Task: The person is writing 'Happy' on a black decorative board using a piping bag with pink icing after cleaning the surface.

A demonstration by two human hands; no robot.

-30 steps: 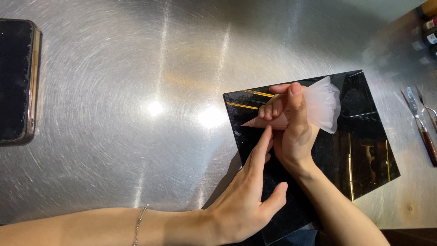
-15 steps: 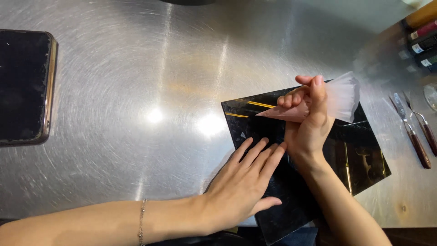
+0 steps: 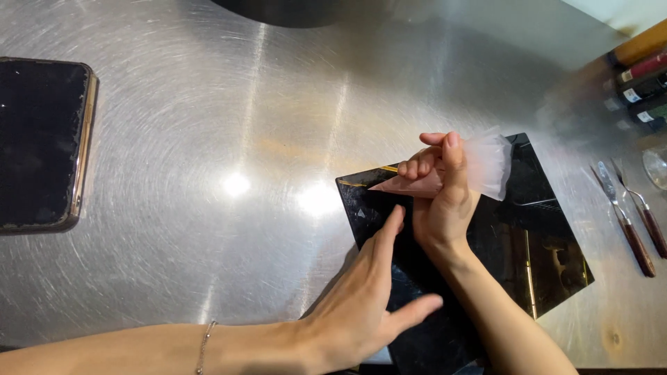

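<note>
The steel bench (image 3: 208,125) carries everything in view. A black tray (image 3: 42,139) lies at its left edge, and two spatulas (image 3: 636,222) lie at its right edge beside a row of bottles (image 3: 639,87) in the far right corner.

A black glossy plate (image 3: 542,236) with thin gold lines sits turned at an angle near the front right of the bench. The left hand (image 3: 361,305) rests flat and spread on the plate's near left corner, gripping nothing. If that pressure shifts, the plate is likely to slide on the smooth steel.

The right hand (image 3: 438,201) is clenched around a clear piping bag (image 3: 445,173) of pinkish filling, tip aimed at the plate's far left corner. Uneven squeezing would probably blob the filling. The bag's loose open end could leak backwards.
</note>
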